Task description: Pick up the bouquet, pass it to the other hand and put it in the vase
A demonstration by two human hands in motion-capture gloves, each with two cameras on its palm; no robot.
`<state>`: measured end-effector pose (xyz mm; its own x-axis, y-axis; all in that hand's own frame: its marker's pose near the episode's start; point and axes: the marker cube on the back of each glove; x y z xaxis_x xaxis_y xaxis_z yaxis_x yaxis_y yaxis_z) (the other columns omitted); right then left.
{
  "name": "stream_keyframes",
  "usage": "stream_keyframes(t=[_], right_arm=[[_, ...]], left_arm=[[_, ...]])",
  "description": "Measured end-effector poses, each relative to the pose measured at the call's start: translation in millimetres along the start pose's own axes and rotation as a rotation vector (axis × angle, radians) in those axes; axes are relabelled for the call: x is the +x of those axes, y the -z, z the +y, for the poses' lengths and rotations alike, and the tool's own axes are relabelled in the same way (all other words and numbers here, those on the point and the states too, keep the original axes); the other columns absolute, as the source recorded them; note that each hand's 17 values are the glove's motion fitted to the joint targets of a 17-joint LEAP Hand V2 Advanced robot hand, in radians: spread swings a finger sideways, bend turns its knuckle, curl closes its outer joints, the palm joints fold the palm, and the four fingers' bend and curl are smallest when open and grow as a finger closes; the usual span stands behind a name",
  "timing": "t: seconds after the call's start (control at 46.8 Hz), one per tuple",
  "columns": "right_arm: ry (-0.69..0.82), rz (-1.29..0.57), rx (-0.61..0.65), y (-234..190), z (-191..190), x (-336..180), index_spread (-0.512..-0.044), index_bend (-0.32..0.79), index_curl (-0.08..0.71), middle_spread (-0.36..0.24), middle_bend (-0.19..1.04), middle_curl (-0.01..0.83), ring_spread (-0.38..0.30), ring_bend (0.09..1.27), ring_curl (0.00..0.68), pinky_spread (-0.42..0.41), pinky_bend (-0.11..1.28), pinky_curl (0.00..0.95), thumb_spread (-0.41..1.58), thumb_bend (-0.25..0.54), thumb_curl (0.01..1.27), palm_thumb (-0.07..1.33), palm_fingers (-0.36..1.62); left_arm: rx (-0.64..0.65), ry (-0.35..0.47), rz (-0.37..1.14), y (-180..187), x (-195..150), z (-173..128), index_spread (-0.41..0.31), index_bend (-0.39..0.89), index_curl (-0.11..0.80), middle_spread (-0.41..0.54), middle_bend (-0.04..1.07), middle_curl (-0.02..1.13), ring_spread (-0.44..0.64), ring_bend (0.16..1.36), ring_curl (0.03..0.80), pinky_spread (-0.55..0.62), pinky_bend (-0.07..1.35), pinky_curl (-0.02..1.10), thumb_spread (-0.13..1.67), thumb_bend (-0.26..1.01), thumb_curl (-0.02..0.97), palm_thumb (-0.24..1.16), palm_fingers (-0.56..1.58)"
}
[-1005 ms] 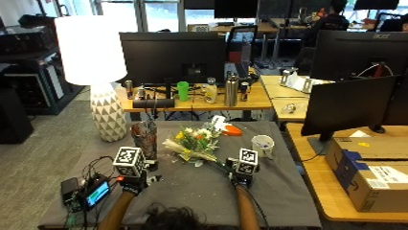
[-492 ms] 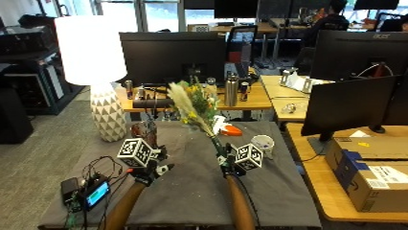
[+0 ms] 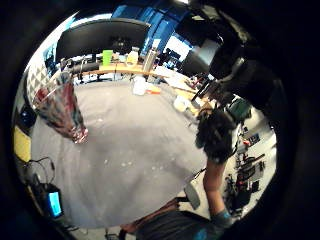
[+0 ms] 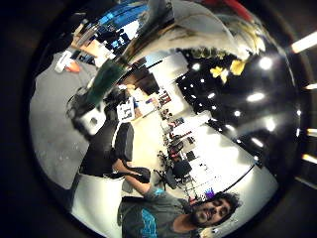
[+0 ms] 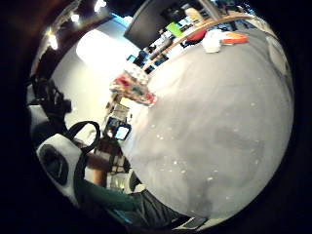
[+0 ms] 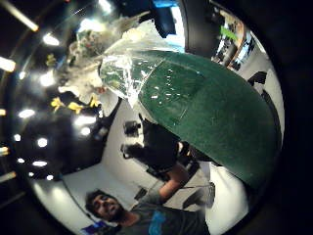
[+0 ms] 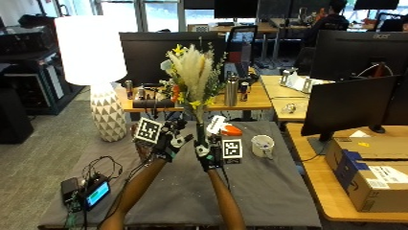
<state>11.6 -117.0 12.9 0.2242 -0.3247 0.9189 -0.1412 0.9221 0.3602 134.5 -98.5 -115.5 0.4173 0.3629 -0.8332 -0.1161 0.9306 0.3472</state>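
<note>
- While both hands hovered over the grey table [image 7: 267, 191], the right hand [image 7: 205, 152] was clenched round the bouquet's [image 7: 191, 76] green stem, holding it upright above the mat.
- Left hand [image 7: 167, 141] sat just beside the stem, fingers spread and relaxed, grasping nothing.
- Vase [image 3: 61, 111] stood on the table, left of the bouquet, apart from it.
- White mug [image 7: 261, 145] stood right of the bouquet.

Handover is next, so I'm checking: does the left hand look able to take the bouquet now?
Probably yes: the left hand is open beside the bouquet, held upright by the right hand, nothing between.
</note>
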Motion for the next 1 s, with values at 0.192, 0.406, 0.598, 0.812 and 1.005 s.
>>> stream_keyframes(t=[0.192, 0.406, 0.598, 0.812, 1.005], right_arm=[[-0.026, -0.125, -0.102, -38, 9, -23, -0.232, 0.29, 0.556, -0.18, 0.78, 0.609, -0.194, 0.99, 0.554, -0.284, 0.7, 0.479, 0.67, -0.025, 0.67, 0.95, 1.4], [-0.002, -0.185, -0.157, -67, 11, -36, -0.232, 0.3, 0.579, -0.179, 0.79, 0.613, -0.193, 1.0, 0.553, -0.284, 0.71, 0.479, 0.66, -0.025, 0.69, 0.96, 1.39], [0.022, -0.137, -0.287, -58, 0, -44, -0.231, 0.29, 0.593, -0.176, 0.78, 0.609, -0.194, 0.99, 0.546, -0.284, 0.7, 0.475, 0.64, -0.032, 0.7, 0.95, 1.37], [-0.046, 0.44, -0.488, -7, 43, -13, -0.251, 0.09, 0.515, -0.139, 0.61, 0.54, -0.172, 0.81, 0.488, -0.171, 0.68, 0.461, 0.68, -0.024, 0.69, 0.95, 1.0], [-0.077, 0.805, -0.267, 88, 40, -14, -0.257, 0.14, 0.466, -0.088, 0.46, 0.485, -0.078, 0.58, 0.416, 0.066, 0.56, 0.427, 0.89, -0.025, 0.65, 0.94, 0.74]], left_arm=[[0.035, -0.041, 0.109, -11, 21, -18, 0.011, 0.08, 0.209, -0.045, 0.2, 0.39, -0.01, 0.66, 0.338, 0.1, 0.42, 0.4, 1.0, -0.01, 0.335, 0.47, 0.57], [0.1, -0.046, 0.239, -10, 29, -30, -0.03, 0.1, 0.207, -0.136, 0.22, 0.4, -0.13, 0.66, 0.333, -0.04, 0.45, 0.39, 0.99, 0.04, 0.384, 0.68, 0.8], [-0.077, 0.07, 0.296, 3, 40, -46, -0.189, 0.13, 0.244, -0.277, 0.34, 0.45, -0.3, 0.63, 0.357, -0.3, 0.53, 0.42, 1.09, 0.06, 0.406, 0.79, 1.27], [-0.041, -0.003, 0.173, 59, 66, -50, -0.246, 0.13, 0.271, -0.334, 0.42, 0.51, -0.35, 0.79, 0.435, -0.39, 0.56, 0.44, 1.22, -0.01, 0.338, 0.72, 1.3], [0.111, -0.698, 0.085, 156, 134, -65, -0.259, 0.14, 0.296, -0.355, 0.45, 0.53, -0.36, 0.83, 0.458, -0.41, 0.6, 0.45, 1.27, -0.01, 0.299, 0.69, 1.29]])
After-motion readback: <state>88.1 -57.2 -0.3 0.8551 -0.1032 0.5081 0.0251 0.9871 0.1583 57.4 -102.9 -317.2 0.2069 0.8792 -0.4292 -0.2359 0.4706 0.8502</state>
